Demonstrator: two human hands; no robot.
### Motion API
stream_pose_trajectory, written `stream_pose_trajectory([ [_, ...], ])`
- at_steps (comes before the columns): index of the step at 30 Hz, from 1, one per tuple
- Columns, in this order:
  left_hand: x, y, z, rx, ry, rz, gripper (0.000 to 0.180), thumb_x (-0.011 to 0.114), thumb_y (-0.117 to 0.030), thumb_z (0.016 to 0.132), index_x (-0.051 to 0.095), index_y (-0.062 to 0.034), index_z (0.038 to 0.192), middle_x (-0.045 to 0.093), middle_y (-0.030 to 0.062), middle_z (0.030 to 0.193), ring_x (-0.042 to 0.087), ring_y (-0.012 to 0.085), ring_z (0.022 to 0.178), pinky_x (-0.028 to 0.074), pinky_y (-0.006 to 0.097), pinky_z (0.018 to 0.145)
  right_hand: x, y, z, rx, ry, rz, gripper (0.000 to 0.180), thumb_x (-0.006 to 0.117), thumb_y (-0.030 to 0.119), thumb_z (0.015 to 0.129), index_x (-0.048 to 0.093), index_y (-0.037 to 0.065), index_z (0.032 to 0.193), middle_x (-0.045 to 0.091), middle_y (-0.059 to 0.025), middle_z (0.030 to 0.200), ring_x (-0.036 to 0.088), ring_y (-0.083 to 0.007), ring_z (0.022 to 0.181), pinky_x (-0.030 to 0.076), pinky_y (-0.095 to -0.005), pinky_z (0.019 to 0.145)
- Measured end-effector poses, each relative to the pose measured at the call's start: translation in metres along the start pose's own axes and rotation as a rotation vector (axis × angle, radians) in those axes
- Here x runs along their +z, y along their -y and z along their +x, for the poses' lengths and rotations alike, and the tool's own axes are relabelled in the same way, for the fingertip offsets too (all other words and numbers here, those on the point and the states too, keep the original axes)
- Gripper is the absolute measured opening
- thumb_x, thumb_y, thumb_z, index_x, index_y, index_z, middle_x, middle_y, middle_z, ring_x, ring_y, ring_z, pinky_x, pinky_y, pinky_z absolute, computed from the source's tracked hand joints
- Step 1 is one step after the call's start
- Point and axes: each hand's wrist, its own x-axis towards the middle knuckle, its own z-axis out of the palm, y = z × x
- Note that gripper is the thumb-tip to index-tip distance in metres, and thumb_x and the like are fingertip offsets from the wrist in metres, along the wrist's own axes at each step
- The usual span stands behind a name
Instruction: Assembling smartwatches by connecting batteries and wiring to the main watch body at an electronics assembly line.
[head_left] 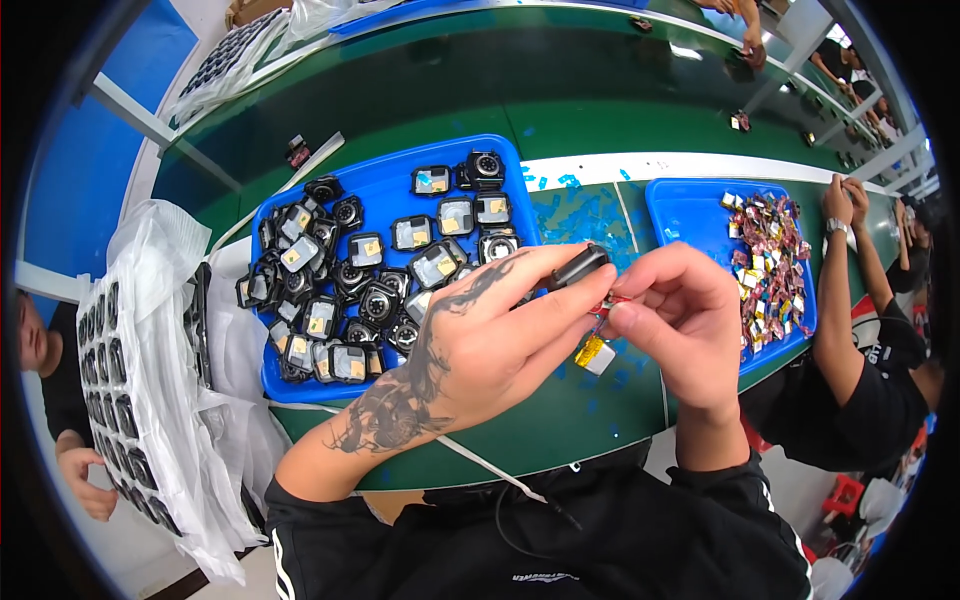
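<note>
My left hand point(485, 335), tattooed along the wrist and forearm, grips a small black smartwatch case point(580, 267) between its fingers. My right hand point(690, 315) is closed in a pinch beside it, with thumb and forefinger on thin red wires point(610, 303) at the case's near side. A small silver battery with yellow tape point(595, 355) dangles below the fingertips, apart from the tabletop. The fingers partly cover the wires, and where they join the case is hidden.
A blue tray point(383, 193) of black watch cases lies at left, and another blue tray point(690, 213) of small batteries at right. Blue film scraps point(580, 215) litter the green table between them. Film-wrapped stacked trays point(165, 310) stand far left. Co-workers sit on both sides.
</note>
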Motion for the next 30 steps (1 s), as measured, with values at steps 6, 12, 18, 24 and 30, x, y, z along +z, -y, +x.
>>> stream_pose_trajectory([
  [6, 0.003, 0.009, -0.005, 0.059, -0.060, 0.172, 0.032, 0.077, 0.001, 0.073, 0.072, -0.0016, 0.104, 0.068, 0.0140, 0.111, 0.070, 0.0245, 0.090, 0.057, 0.030, 0.074, 0.013, 0.002, 0.004, -0.162, -0.039, -0.500, 0.014, 0.071, -0.005, 0.082, 0.065, -0.005, 0.095, 0.068, -0.0083, 0.090, 0.068, -0.0130, 0.084, 0.056, -0.0252, 0.076],
  [12, 0.005, 0.007, -0.004, 0.153, -0.049, 0.303, 0.031, 0.078, 0.001, 0.071, 0.072, -0.0026, 0.101, 0.068, 0.0137, 0.112, 0.070, 0.0251, 0.089, 0.058, 0.031, 0.074, 0.004, -0.007, 0.009, -0.023, -0.014, -0.319, 0.013, 0.071, -0.002, 0.083, 0.063, -0.003, 0.094, 0.066, -0.0053, 0.088, 0.065, -0.0101, 0.081, 0.054, -0.0239, 0.075],
  [18, 0.002, 0.005, -0.001, 0.003, 0.049, 0.198, 0.025, 0.074, 0.002, 0.076, 0.071, -0.0011, 0.100, 0.067, 0.0158, 0.104, 0.069, 0.0224, 0.087, 0.058, 0.031, 0.072, -0.008, -0.010, 0.012, 0.048, 0.030, -0.033, 0.008, 0.066, 0.001, 0.089, 0.062, 0.001, 0.096, 0.059, -0.0028, 0.102, 0.056, -0.0089, 0.098, 0.047, -0.0220, 0.081],
  [24, 0.009, -0.003, -0.005, -0.810, 0.054, -0.948, 0.016, 0.068, -0.002, 0.089, 0.070, 0.0078, 0.101, 0.071, 0.0096, 0.096, 0.066, 0.0091, 0.082, 0.053, 0.021, 0.071, -0.009, -0.013, 0.001, 0.155, 0.048, 0.285, 0.010, 0.065, 0.005, 0.091, 0.060, 0.001, 0.099, 0.060, -0.0014, 0.098, 0.056, -0.0059, 0.088, 0.045, -0.0208, 0.077],
  [30, 0.013, -0.002, -0.007, -0.819, 0.031, -0.914, 0.017, 0.069, 0.000, 0.087, 0.069, 0.0088, 0.102, 0.071, 0.0100, 0.093, 0.068, 0.0109, 0.083, 0.054, 0.021, 0.074, 0.005, -0.016, -0.003, -0.130, -0.134, -0.148, 0.021, 0.067, -0.006, 0.085, 0.057, 0.000, 0.102, 0.061, -0.0032, 0.093, 0.057, -0.0064, 0.081, 0.046, -0.0201, 0.069],
])
